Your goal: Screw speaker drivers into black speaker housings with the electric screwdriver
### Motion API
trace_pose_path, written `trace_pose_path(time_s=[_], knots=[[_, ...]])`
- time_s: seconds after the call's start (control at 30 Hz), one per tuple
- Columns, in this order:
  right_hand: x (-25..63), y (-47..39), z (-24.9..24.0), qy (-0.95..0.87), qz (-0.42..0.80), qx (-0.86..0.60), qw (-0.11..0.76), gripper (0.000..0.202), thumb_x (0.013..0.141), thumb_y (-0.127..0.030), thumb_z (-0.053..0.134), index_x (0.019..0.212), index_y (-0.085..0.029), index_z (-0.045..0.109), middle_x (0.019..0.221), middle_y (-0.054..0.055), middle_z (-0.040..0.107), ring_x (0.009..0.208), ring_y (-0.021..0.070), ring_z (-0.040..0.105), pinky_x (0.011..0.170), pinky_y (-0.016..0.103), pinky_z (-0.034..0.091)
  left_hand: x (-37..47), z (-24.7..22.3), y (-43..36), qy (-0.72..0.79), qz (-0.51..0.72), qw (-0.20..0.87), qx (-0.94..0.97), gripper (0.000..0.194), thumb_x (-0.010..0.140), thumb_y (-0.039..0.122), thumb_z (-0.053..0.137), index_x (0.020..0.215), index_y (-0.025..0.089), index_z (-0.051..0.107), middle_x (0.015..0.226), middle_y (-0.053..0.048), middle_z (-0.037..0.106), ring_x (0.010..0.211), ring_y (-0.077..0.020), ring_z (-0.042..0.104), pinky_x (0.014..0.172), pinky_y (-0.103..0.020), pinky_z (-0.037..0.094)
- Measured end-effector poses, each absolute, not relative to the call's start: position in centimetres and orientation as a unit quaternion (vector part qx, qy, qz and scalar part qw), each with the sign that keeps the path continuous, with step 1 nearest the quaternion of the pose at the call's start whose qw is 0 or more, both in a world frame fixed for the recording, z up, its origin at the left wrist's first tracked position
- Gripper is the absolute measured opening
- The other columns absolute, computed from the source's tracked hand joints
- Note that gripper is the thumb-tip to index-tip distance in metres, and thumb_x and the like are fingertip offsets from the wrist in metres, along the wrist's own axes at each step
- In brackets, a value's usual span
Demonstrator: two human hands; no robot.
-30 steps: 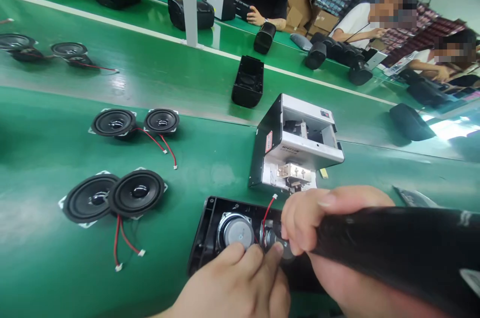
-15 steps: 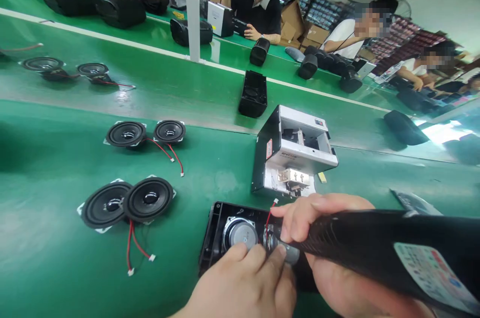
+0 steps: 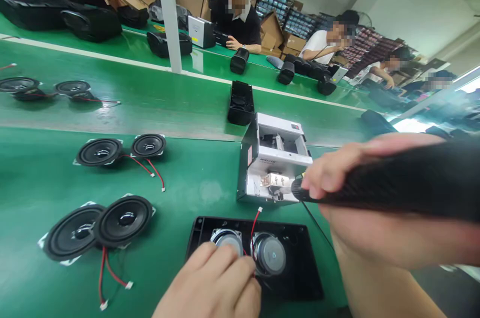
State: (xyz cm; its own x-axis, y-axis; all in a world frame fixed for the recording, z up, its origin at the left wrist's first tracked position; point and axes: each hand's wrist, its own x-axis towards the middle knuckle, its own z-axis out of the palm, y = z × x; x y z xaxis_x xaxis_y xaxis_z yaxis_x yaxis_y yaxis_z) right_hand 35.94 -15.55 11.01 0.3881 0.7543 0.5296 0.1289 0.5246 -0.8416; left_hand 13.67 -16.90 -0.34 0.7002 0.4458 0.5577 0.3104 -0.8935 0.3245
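Observation:
My right hand [image 3: 360,188] is wrapped round a black electric screwdriver [image 3: 408,178], blurred by motion. The screwdriver's nose points left at the metal pick-up part of a white and black screw feeder [image 3: 279,158]. My left hand [image 3: 213,283] lies curled over the left speaker [image 3: 227,239] in a black speaker panel [image 3: 300,268]; its fingertips are hidden. Beside it, the right speaker [image 3: 270,254] sits magnet side up in the same panel. A thin red wire with a white plug [image 3: 260,209] stands up between the two speakers.
Several loose speakers [image 3: 125,220] with red wires lie cone up at left on the green bench. A black speaker box [image 3: 240,103] stands behind the feeder. A white post [image 3: 168,13] rises from the bench. Co-workers [image 3: 238,13] sit across from me.
The screwdriver in my right hand has gone from over the panel up to the screw feeder, uncovering the right speaker. My left hand has shifted left, and the view has turned slightly.

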Motion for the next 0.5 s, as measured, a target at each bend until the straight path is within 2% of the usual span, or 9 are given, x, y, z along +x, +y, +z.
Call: trace_pose_path(time_s=[0.07, 0.17, 0.27, 0.33, 0.43, 0.5], knots=[[35.0, -14.0, 11.4, -0.497, 0.224, -0.445, 0.711, 0.067, 0.075, -0.093, 0.074, 0.088, -0.027, 0.073, 0.053, -0.002, 0.064, 0.04, 0.0238, 0.057, 0.042, 0.041, 0.047, 12.8, 0.5, -16.0, 0.228, 0.296, 0.121, 0.92, 0.031, 0.108, 0.013, 0.053, 0.082, 0.023, 0.067, 0.103, 0.002, 0.079, 0.086, -0.02, 0.065, 0.076, -0.04, 0.041], [34.3, -13.3, 11.4, -0.486, 0.222, -0.457, 0.711, 0.073, 0.077, -0.097, 0.067, 0.093, -0.027, 0.074, 0.048, -0.002, 0.064, 0.037, 0.0217, 0.053, 0.041, 0.038, 0.044, 12.0, 0.9, -15.0, 0.247, 0.251, 0.147, 0.924, 0.017, 0.098, 0.011, 0.066, 0.086, 0.022, 0.069, 0.117, 0.001, 0.079, 0.093, -0.0214, 0.066, 0.081, -0.04, 0.042], [34.4, -13.6, 11.2, -0.475, 0.232, -0.461, 0.713, 0.072, 0.074, -0.097, 0.07, 0.097, -0.029, 0.075, 0.053, -0.001, 0.068, 0.041, 0.0221, 0.055, 0.047, 0.039, 0.049, 11.8, 0.9, -14.7, 0.252, 0.232, 0.203, 0.917, 0.016, 0.089, 0.012, 0.08, 0.089, 0.023, 0.069, 0.111, 0.005, 0.079, 0.092, -0.0195, 0.068, 0.085, -0.039, 0.042], [34.6, -13.7, 11.1, -0.475, 0.234, -0.462, 0.711, 0.073, 0.076, -0.096, 0.068, 0.102, -0.028, 0.074, 0.053, -0.001, 0.068, 0.041, 0.0219, 0.055, 0.044, 0.038, 0.048, 11.9, 0.9, -14.6, 0.256, 0.238, 0.234, 0.907, 0.02, 0.086, 0.016, 0.087, 0.089, 0.024, 0.068, 0.109, 0.007, 0.079, 0.093, -0.0185, 0.069, 0.09, -0.04, 0.041], [34.9, -13.9, 10.8, -0.467, 0.248, -0.458, 0.714, 0.073, 0.086, -0.093, 0.06, 0.111, -0.025, 0.073, 0.053, -0.003, 0.064, 0.038, 0.0202, 0.052, 0.036, 0.034, 0.043, 11.9, 1.2, -14.4, 0.266, 0.252, 0.253, 0.895, 0.02, 0.088, 0.016, 0.085, 0.09, 0.024, 0.067, 0.11, 0.008, 0.08, 0.096, -0.0187, 0.07, 0.099, -0.042, 0.038], [35.3, -15.0, 10.4, -0.473, 0.257, -0.446, 0.715, 0.065, 0.091, -0.086, 0.064, 0.119, -0.028, 0.072, 0.059, -0.004, 0.066, 0.043, 0.0201, 0.055, 0.042, 0.035, 0.048, 11.7, 1.4, -14.3, 0.27, 0.247, 0.263, 0.893, 0.015, 0.093, 0.012, 0.077, 0.092, 0.024, 0.068, 0.109, 0.007, 0.079, 0.097, -0.0193, 0.071, 0.101, -0.043, 0.036]])
